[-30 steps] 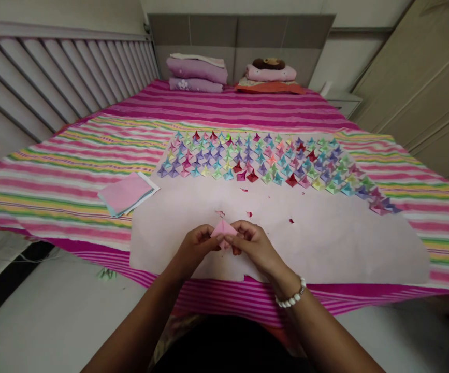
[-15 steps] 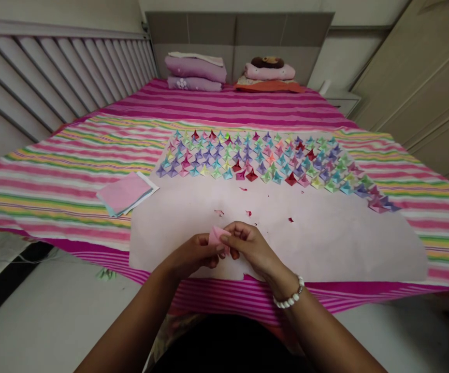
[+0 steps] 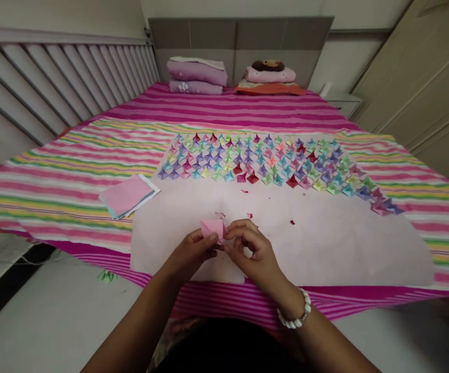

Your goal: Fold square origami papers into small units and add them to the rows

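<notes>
A small folded pink paper piece [image 3: 212, 228] is pinched between both my hands over the near part of a large pale pink sheet [image 3: 325, 243] spread on the bed. My left hand [image 3: 193, 251] grips its lower left side with closed fingers. My right hand [image 3: 249, 251], with a white bead bracelet [image 3: 298, 313] on the wrist, pinches its right edge. Beyond them, several rows of small folded paper shapes [image 3: 263, 160] in many colours lie across the sheet's far part.
A stack of square papers [image 3: 127, 196], pink on top, lies to the left on the striped bedspread [image 3: 61, 171]. Small red paper scraps [image 3: 292, 222] dot the sheet. Pillows [image 3: 197, 75] sit at the headboard. A slatted rail [image 3: 53, 77] runs along the left; a wardrobe [image 3: 426, 88] stands right.
The pink piece has been turned and shifted slightly left between my fingers, now showing a flatter face. Both hands stay at the same spot.
</notes>
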